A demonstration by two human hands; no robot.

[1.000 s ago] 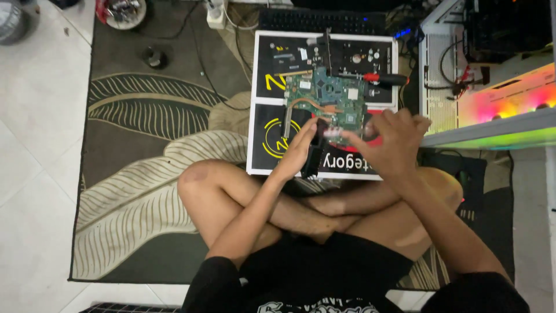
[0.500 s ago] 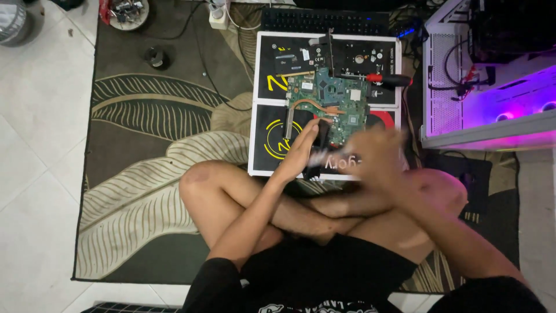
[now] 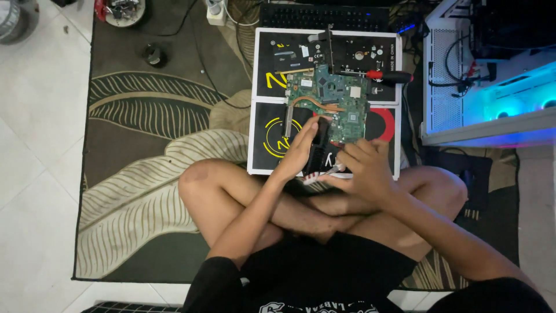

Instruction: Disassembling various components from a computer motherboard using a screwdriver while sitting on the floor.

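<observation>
- Floor scene from above: white tile floor (image 3: 35, 145), dark rug with pale leaf pattern (image 3: 145, 174), person sits cross-legged on it.
- Black work mat with yellow and red marks (image 3: 266, 145) lies in front of the knees, partly on a white-edged box top.
- Green circuit board (image 3: 333, 101) rests on the mat's middle, copper heat pipe (image 3: 315, 104) curving across its left part.
- Left hand (image 3: 300, 152) lies flat, fingers together, pressing on a black part (image 3: 317, 149) at the board's near edge; touching, not gripping round it as far as visible.
- Right hand (image 3: 366, 171) is just beside, fingers curled tight around a small tool with a light tip (image 3: 324, 173); tip points left toward the black part. Tool kind too small to tell.
- Hands near each other, not touching.
- Red-handled screwdriver (image 3: 389, 76) lies at the board's upper right on the mat.
- Black keyboard (image 3: 324, 16) beyond the mat, at the far edge.
- White computer case with blue glow (image 3: 492, 87) stands to the right.
- Small round black object (image 3: 153, 55) on the rug, upper left, cable running off it.
- Bowl of small parts (image 3: 120, 8) at top edge, well apart from the hands.
</observation>
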